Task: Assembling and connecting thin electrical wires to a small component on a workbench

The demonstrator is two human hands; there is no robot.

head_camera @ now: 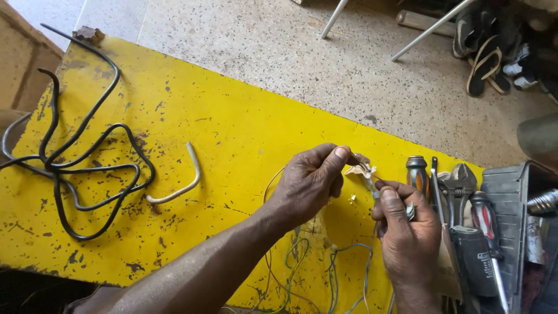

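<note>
Small pale connector piece (361, 170) with thin wire ends, held up just above the yellow table (232, 128), pinched between thumb and fingers of the left hand (311, 183). Right hand (407, 229) closed just below it, gripping a thin metal tool (372, 187) whose tip touched the piece, with a second bit of metal poking out between the fingers. Thin green, grey and orange wires (325, 261) trailed down from the piece, looped loosely on the table under both wrists.

Pretty cramped on the right: screwdrivers (418, 174), an adjustable wrench (459, 186) and a dark tool tray (511, 197) right beside the right hand, near the table's far edge. Loads of open room to the left though, only a bent grey tube (183, 186) and a tangled black cable (87, 151) well apart. Speckled floor (319, 64) beyond the far edge, sandals (488, 64) lying there.
</note>
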